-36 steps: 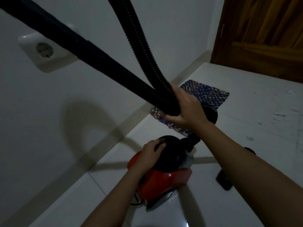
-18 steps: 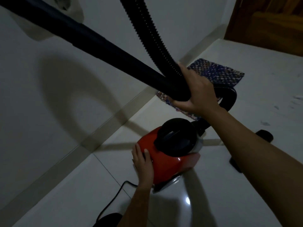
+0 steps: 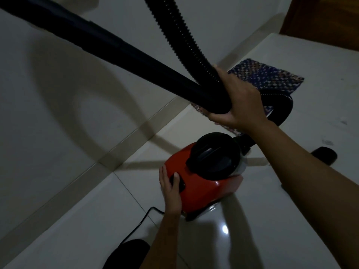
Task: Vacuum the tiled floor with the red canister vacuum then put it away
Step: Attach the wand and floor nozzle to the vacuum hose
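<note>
The floor [image 3: 272,239] was pale tile, with a woven mat [image 3: 272,76] by the wall. The red vacuum [image 3: 204,183] sat on the tile near the skirting. The right hand [image 3: 239,101] was clenched around wand [image 3: 116,47] and hose [image 3: 180,35] together. The left hand [image 3: 171,189] lay flat, fingers pressed on a black switch [image 3: 179,183] at the vacuum's rear.

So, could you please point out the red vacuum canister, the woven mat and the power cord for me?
red vacuum canister [image 3: 202,189], head view, red side shell.
woven mat [image 3: 272,76], head view, patterned top.
power cord [image 3: 143,218], head view, curve behind the canister.
</note>
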`<state>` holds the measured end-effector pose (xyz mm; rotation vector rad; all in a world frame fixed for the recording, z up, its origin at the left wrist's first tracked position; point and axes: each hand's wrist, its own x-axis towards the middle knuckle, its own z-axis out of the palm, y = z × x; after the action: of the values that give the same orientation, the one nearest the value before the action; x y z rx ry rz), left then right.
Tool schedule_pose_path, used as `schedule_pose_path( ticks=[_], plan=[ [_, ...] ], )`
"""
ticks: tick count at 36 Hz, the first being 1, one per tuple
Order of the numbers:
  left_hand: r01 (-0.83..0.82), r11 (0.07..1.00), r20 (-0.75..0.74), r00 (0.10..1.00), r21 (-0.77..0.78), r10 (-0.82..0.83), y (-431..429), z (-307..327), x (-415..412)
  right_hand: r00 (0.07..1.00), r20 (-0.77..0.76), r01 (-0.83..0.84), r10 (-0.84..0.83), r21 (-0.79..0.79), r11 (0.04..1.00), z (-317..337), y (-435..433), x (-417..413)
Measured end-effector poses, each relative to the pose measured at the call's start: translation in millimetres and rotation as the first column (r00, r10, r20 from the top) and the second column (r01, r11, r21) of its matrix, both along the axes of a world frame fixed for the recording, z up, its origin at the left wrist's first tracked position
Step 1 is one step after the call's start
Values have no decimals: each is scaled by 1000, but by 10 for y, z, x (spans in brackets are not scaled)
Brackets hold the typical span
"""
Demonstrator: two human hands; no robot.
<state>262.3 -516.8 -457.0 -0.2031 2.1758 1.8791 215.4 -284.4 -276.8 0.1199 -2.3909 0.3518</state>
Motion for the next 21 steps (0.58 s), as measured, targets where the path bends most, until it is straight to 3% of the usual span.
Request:
schedule_pose_path(
  ticks=[16, 21],
  plan=[
    [5, 995, -14, 1000, -100, -7, 40, -23, -37, 989, 90, -108, 115, -78, 991, 254, -28, 124],
    [24, 990, 7, 1000, -136, -24, 42, 90, -55, 992, 47, -112, 119, -123, 986, 451, 3, 258]
  ],
)
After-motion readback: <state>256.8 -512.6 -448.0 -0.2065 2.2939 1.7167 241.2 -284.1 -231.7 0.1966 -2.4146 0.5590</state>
